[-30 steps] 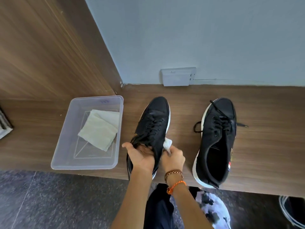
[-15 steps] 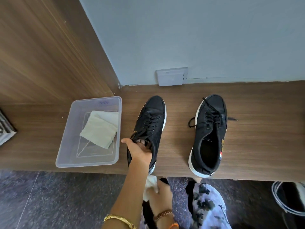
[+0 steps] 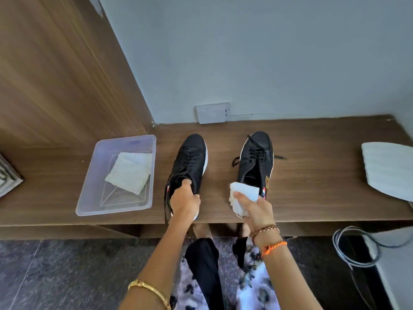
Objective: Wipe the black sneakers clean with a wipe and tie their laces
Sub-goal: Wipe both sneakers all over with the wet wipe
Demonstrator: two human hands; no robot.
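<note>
A spare cloth (image 3: 129,172) waits in the tub (image 3: 89,199) at left. My left hand (image 3: 184,203) grips the left sneaker (image 3: 190,162) by its heel collar to steady it on the surface (image 3: 312,186). My right hand (image 3: 257,210) pinches the wipe (image 3: 242,195) over the right sneaker (image 3: 257,162), whose laces lie loose, ready to rub it.

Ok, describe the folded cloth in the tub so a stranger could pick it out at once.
Start at the wooden bench under the grey wall. At its left end sits a clear plastic tub, beside the left sneaker. The folded cloth lies flat inside it, untouched, unlike the white wipe gripped in the right hand.
</note>
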